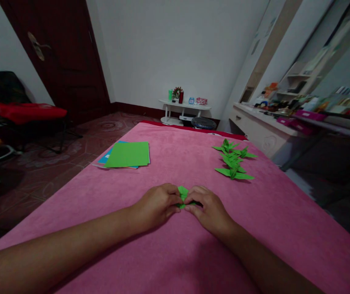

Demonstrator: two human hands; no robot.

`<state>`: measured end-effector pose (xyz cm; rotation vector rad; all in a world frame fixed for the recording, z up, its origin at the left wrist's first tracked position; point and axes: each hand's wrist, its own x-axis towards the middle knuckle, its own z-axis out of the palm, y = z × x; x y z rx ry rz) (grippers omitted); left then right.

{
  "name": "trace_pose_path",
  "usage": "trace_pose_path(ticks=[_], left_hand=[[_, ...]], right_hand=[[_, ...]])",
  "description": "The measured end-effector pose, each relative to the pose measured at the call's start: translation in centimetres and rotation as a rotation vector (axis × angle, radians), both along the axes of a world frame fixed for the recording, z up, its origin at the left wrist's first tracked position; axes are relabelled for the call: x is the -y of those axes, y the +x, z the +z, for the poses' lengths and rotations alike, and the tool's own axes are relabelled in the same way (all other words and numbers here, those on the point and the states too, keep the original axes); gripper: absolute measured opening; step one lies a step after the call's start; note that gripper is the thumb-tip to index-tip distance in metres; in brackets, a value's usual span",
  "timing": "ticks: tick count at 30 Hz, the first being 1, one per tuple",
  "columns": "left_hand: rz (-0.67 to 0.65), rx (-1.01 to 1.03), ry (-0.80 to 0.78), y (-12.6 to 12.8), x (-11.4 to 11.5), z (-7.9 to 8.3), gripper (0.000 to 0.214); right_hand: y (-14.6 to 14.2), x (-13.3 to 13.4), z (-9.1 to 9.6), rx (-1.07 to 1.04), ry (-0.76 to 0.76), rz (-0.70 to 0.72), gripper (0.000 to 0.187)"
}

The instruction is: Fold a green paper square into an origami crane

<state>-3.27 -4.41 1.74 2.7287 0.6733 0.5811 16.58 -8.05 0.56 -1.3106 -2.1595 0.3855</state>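
Note:
A small piece of folded green paper (pixel 182 191) lies low on the pink cloth, mostly covered by my fingers. My left hand (pixel 159 202) grips its left side, fingers bent and pressed together. From the right, my right hand (pixel 207 206) pinches the other side with thumb and fingers. The fingertips of both hands nearly meet over the paper. Farther off to the right stand several green paper cranes (pixel 232 173) with wings spread, grouped close together. To the left is a stack of square paper sheets (pixel 129 154), green on top with blue showing beneath.
The pink cloth (pixel 169 249) covers the surface under my arms. Beyond its far edge stands a white side table (pixel 187 105) with flowers and small items. A cluttered dresser (pixel 263 122) is at right; a chair with a red cover (pixel 22 112) is at left, near a dark door (pixel 58 61).

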Motion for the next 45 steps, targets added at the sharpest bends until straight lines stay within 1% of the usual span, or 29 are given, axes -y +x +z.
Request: trace_pose_path(ticks=[3,6,9,12,15,19,22,27,31,34,38,45], left_hand=[[0.019,0.072,-0.029,0.2,-0.5,-1.0,0.019],[0.036,0.124,-0.027,0.0,-0.6,-1.4,0.020],[0.046,0.160,-0.062,0.0,-0.5,-1.4,0.018],[0.057,0.216,-0.152,0.1,-0.5,-1.3,0.017],[0.065,0.269,-0.245,0.2,-0.7,-1.3,0.021],[0.061,0.275,-0.287,0.2,-1.0,-1.5,0.022],[0.073,0.268,-0.314,0.1,-1.3,-1.6,0.020],[0.092,0.277,-0.322,0.1,-1.5,-1.6,0.013],[0.101,0.295,-0.313,0.3,-1.5,-1.5,0.019],[0.097,0.288,-0.305,0.3,-1.5,-1.4,0.018],[0.077,0.279,-0.328,0.1,-1.4,-1.4,0.011],[0.059,0.249,-0.318,0.0,-1.3,-1.2,0.012]], right_hand=[[0.0,0.1,-0.1,-0.015,-0.009,-0.006,0.009],[-0.1,0.0,0.0,-0.015,-0.023,-0.030,0.012],[-0.2,0.0,0.1,-0.014,-0.033,-0.053,0.016],[-0.3,0.0,0.1,-0.017,-0.036,-0.054,0.018],[-0.4,0.1,0.1,-0.027,-0.041,-0.054,0.020],[-0.5,0.0,0.0,-0.035,-0.044,-0.056,0.019],[-0.6,-0.1,0.0,-0.046,-0.054,-0.065,0.016],[-0.7,-0.1,0.2,-0.083,-0.066,-0.073,0.013],[-0.8,-0.2,0.1,-0.132,-0.064,-0.085,0.010],[-0.7,-0.2,-0.2,-0.165,-0.065,-0.090,0.009],[-0.5,-0.2,-0.5,-0.140,-0.062,-0.066,0.010],[-0.5,-0.3,-0.4,-0.075,-0.046,-0.049,0.008]])
